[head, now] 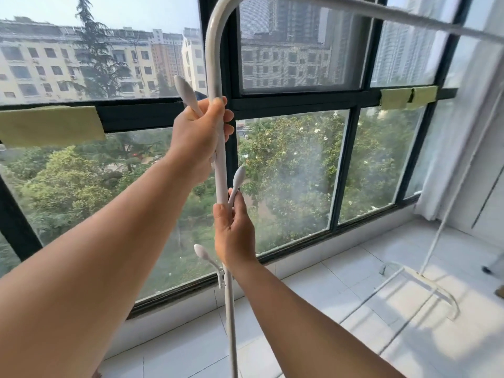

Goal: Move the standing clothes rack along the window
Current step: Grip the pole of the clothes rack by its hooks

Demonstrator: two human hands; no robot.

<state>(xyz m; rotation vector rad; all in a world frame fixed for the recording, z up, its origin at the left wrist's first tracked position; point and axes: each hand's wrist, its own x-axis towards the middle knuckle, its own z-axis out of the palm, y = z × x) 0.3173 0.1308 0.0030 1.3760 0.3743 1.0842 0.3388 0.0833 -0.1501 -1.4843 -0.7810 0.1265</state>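
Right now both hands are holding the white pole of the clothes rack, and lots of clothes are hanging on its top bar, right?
Not quite. The left hand and right hand do hold the white pole of the clothes rack, but the head view shows its top bar bare: no clothes hang on it. The little hooks on the pole are empty too.

The floor (313, 309) is laid with pale, glossy tiles, bright with sunlight on the right. It runs up to the low white sill under the dark-framed window (351, 148). The clothes rack (218, 77) stands on it: its white curved foot (425, 285) rests on the tiles at right, and a thin upright (231, 323) comes down nearer the sill.
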